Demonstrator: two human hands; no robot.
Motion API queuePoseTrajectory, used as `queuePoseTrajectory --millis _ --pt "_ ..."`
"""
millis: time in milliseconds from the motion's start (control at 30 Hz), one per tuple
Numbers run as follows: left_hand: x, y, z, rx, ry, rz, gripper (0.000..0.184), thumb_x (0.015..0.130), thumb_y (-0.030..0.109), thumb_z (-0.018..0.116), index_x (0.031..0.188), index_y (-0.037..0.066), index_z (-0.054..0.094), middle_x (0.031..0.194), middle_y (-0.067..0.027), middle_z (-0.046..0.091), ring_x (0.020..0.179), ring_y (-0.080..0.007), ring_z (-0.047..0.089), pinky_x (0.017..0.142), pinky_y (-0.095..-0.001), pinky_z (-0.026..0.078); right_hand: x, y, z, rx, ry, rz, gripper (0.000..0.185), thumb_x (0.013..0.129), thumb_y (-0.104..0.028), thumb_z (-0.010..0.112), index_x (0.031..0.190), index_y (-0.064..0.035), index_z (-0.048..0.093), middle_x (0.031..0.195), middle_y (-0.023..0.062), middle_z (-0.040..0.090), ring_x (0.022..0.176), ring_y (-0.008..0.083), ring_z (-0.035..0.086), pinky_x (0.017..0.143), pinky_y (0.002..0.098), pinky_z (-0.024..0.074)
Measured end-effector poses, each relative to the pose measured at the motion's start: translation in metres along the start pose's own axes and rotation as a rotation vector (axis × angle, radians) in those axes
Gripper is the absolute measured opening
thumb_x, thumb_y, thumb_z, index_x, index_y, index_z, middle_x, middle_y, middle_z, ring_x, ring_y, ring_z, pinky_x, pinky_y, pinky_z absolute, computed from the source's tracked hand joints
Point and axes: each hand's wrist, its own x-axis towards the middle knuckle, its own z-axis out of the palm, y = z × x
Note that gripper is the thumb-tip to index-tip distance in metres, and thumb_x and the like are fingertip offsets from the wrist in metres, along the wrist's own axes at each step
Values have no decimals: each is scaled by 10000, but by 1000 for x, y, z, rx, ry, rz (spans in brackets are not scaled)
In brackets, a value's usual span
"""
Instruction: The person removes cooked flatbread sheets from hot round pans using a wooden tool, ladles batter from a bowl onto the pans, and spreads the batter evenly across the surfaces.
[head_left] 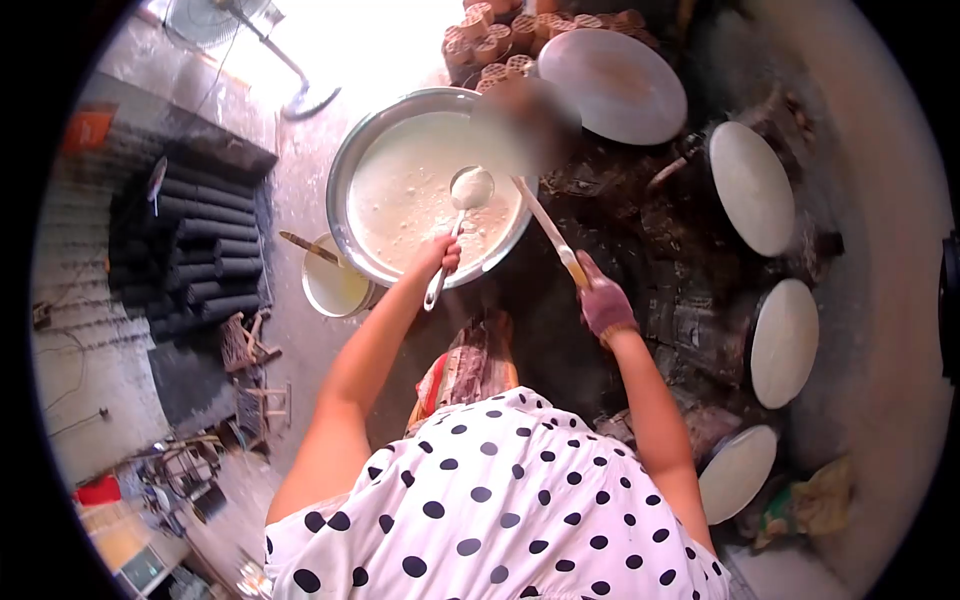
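Observation:
My left hand (440, 255) is closed around the handle of a ladle (472, 188). The ladle's bowl holds pale batter and hangs over a wide metal basin (345, 225) of creamy, lumpy liquid (400, 190). In a purplish glove, my right hand (605, 303) grips a long flat stick (545, 220), pale along its length and yellowish near the grip. Its far end reaches up beside the basin's right rim, where a blurred patch hides what lies there.
Round whitish discs (752, 190) stand in a row on the right, with a larger grey disc (612, 85) at the top. Perforated clay-coloured cylinders (490, 45) are heaped behind. Left are a bucket (318, 285), stacked black cylinders (215, 240), a wooden stool (262, 405) and a standing fan (310, 100).

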Motion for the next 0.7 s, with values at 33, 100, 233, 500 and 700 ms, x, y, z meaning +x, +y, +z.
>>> queuePoseTrajectory --millis 33,100,233,500,700 --pt "7 18 -4 31 88 -22 181 952 118 415 1111 99 499 596 53 389 422 -51 318 396 -212 285 25 -25 5 -135 -20 -61 467 909 -157 494 1362 -236 413 878 167 645 753 323 636 678 434 500" --pt "85 83 -10 244 131 -60 205 947 121 396 1140 112 465 603 41 411 438 -51 361 393 -222 321 136 -67 8 -428 -71 -62 461 917 -192 492 1366 -240 399 976 210 630 914 389 601 776 475 473" --pt "150 107 -32 458 260 -26 183 918 110 408 1076 100 500 606 23 441 442 -74 396 400 -236 339 212 -66 30 -194 -126 512 362 927 -233 482 1288 -219 501 1056 207 621 958 382 600 800 455 485" --pt "182 101 -27 670 294 65 146 865 83 430 954 9 518 619 -51 505 459 -158 483 419 -292 413 201 -66 17 -123 -252 62 398 886 -133 546 1282 -169 535 1014 180 650 897 363 624 759 380 495" --pt "171 101 26 -367 154 -170 79 905 56 404 950 87 462 592 24 418 427 -68 368 388 -220 336 201 -57 19 385 -378 391 496 872 -104 532 1357 -197 479 725 97 608 549 156 566 506 317 476"
